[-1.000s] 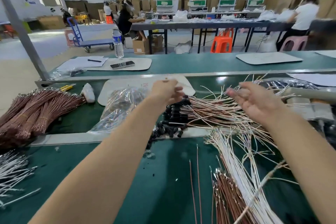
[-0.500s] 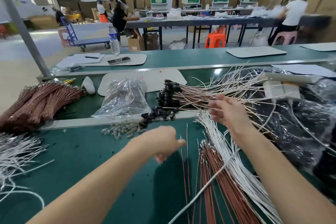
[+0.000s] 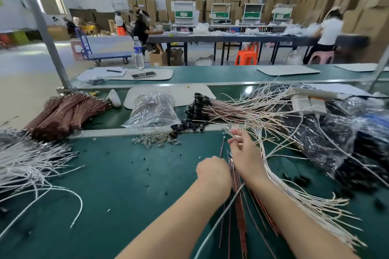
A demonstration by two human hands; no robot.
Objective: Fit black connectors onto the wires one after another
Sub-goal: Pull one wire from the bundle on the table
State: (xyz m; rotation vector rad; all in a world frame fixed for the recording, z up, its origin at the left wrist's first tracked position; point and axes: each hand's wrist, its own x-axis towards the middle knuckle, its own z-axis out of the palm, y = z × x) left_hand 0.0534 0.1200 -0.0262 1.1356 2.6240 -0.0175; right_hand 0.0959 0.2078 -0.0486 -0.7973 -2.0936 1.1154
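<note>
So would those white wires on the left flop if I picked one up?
Probably bendy: the white wires curve and loop on the table. Likely light, being so thin. Tangled together, one might drag its neighbours along.

The table [image 3: 126, 185] is dark green. The wires [image 3: 27, 164] at the left are white, the bundle [image 3: 67, 111] beyond them copper-brown. The connectors [image 3: 197, 105] are black. Far away, one stool [image 3: 247, 57] is orange.

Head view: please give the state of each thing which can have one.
Water bottle, upright, capped.
Plastic bag, lying, crumpled.
Black connectors, fitted on wire ends.
Loose connectors, unfitted, scattered.
Left hand, curled at brown wires; grip unclear.
Right hand, fingers among pale wires; grip unclear.
</note>
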